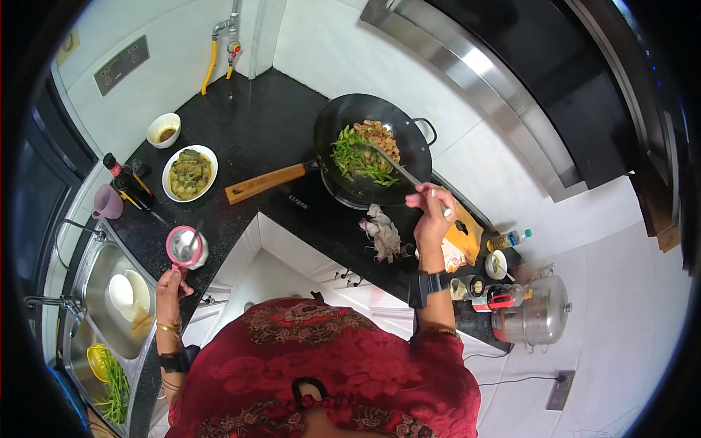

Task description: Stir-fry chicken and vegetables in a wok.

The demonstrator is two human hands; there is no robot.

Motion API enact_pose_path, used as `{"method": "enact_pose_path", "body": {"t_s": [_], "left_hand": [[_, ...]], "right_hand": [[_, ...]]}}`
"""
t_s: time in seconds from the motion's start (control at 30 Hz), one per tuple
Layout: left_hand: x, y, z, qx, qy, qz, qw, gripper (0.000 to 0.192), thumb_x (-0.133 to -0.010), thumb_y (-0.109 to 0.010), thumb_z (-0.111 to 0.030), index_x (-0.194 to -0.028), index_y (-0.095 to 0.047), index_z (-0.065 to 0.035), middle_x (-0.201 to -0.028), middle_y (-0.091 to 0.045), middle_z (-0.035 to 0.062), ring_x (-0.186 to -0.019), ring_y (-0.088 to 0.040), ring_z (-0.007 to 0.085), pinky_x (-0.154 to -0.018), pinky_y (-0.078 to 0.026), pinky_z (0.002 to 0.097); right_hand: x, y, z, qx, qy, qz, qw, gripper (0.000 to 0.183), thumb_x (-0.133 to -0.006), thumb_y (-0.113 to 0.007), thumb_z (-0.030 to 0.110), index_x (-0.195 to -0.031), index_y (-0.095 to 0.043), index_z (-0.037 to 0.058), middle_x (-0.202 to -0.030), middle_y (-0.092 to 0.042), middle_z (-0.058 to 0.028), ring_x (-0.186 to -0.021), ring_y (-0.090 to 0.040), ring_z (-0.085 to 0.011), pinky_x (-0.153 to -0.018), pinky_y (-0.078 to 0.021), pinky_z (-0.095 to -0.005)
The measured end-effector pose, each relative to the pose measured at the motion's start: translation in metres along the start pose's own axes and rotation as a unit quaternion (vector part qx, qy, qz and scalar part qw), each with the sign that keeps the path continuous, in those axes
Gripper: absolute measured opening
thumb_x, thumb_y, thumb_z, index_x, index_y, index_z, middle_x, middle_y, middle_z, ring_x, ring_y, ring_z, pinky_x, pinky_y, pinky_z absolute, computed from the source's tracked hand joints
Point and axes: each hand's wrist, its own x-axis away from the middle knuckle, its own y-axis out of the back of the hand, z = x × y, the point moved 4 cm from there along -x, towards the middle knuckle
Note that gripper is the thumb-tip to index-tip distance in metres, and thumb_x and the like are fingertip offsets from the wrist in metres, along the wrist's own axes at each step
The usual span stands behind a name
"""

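Observation:
My right hand is closed around the handle of a metal cooking spatula. The spatula's head is among chopped green vegetables in a black wok, beside browned pieces of food. The wok sits on the hob, its wooden handle pointing left. My left hand pinches the small handle of a pink-rimmed lid, held over or against a container of white contents on the counter. A spoon shows at the lid; which of the two it rests in, I cannot tell.
Left of the wok stand a plate of cooked food, a small bowl, a dark bottle and a pink cup. The sink holds dishes and green stalks. A crumpled cloth, several bottles and a steamer pot lie rightward.

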Motion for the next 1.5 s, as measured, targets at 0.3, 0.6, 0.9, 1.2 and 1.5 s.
{"method": "enact_pose_path", "body": {"t_s": [0.3, 0.6, 0.9, 1.2, 1.5], "left_hand": [[0.013, -0.053, -0.027, -0.020, -0.024, 0.151, 0.988, 0.026, -0.092, -0.051, -0.025, -0.074, -0.055, -0.0062, -0.065, -0.054, 0.0009, -0.062, -0.053, 0.0104, -0.064, -0.046, 0.0252], [-0.001, -0.120, -0.061, -0.098, -0.071, 0.248, 0.961, 0.020, -0.091, -0.052, -0.017, -0.085, -0.061, 0.0002, -0.067, -0.054, 0.0001, -0.066, -0.052, 0.0078, -0.065, -0.043, 0.0223], [-0.002, -0.194, -0.095, -0.135, -0.164, 0.340, 0.916, 0.024, -0.089, -0.056, -0.020, -0.075, -0.058, -0.0012, -0.066, -0.051, -0.0011, -0.062, -0.044, 0.0058, -0.056, -0.037, 0.0235], [0.011, -0.228, -0.081, -0.212, -0.216, 0.382, 0.873, 0.022, -0.087, -0.059, -0.020, -0.081, -0.058, 0.0011, -0.064, -0.048, 0.0048, -0.062, -0.044, 0.0099, -0.056, -0.037, 0.0273], [0.017, -0.230, -0.075, -0.250, -0.217, 0.392, 0.858, 0.023, -0.087, -0.058, -0.022, -0.085, -0.061, 0.0000, -0.066, -0.053, 0.0084, -0.062, -0.048, 0.0160, -0.058, -0.039, 0.0301]], "right_hand": [[0.010, 0.022, 0.008, 0.050, -0.003, 0.020, 0.999, 0.009, -0.088, -0.053, 0.007, -0.083, -0.056, -0.0011, -0.087, -0.061, -0.0173, -0.061, -0.062, -0.0225, -0.057, -0.0540, -0.0323], [0.075, 0.030, 0.004, 0.081, 0.002, 0.014, 0.997, 0.009, -0.090, -0.054, 0.009, -0.087, -0.054, 0.0001, -0.101, -0.060, -0.0167, -0.076, -0.063, -0.0215, -0.069, -0.0534, -0.0319], [0.139, 0.048, -0.033, 0.002, -0.315, -0.114, 0.942, 0.023, -0.087, -0.059, 0.013, -0.107, -0.054, 0.0031, -0.083, -0.063, -0.0120, -0.059, -0.060, -0.0165, -0.051, -0.0513, -0.0263], [0.126, -0.058, 0.017, 0.058, -0.226, 0.113, 0.966, 0.034, -0.084, -0.056, -0.002, -0.118, -0.052, 0.0013, -0.074, -0.060, -0.0058, -0.054, -0.052, -0.0079, -0.049, -0.0422, -0.0195], [0.120, -0.073, 0.047, 0.324, -0.015, 0.242, 0.914, 0.011, -0.089, -0.053, 0.004, -0.098, -0.058, -0.0004, -0.075, -0.061, -0.0060, -0.064, -0.059, -0.0099, -0.055, -0.0483, -0.0235]]}}
